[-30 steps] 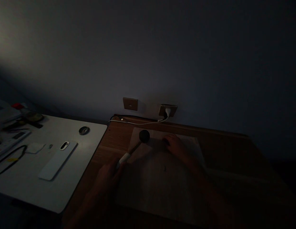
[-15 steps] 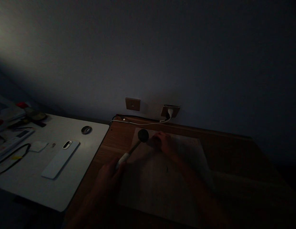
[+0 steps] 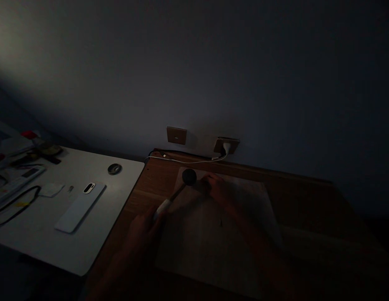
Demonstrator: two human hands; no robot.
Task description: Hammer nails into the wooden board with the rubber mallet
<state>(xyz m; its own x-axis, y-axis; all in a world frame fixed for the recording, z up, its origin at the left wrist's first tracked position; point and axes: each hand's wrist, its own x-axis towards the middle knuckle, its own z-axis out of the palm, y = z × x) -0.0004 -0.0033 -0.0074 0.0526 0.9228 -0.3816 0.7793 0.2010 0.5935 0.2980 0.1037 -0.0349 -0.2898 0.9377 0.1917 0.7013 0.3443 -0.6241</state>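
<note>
The scene is dim. My left hand (image 3: 146, 223) is wrapped round the pale handle of a mallet (image 3: 189, 177), whose dark round head is just above the far left part of a flat wooden board (image 3: 194, 246). To the right of that head, the fingers of my right hand (image 3: 215, 187) are drawn together low over the board's far edge. Whatever they may pinch is too dark to make out. A small thin piece, perhaps a nail (image 3: 221, 222), lies on the board beside my right forearm.
A brown wooden table (image 3: 144, 184) carries the board. On the white table (image 3: 87, 251) at left lie a phone (image 3: 80, 211), a roll of tape (image 3: 114, 169), a power strip (image 3: 19, 186) and cables. Behind, a plug (image 3: 226, 147) sits in a wall socket, its cord (image 3: 188, 161) running along the table's back.
The view has shifted slightly. Both hands stay almost in place, the mallet head still beside my right fingers.
</note>
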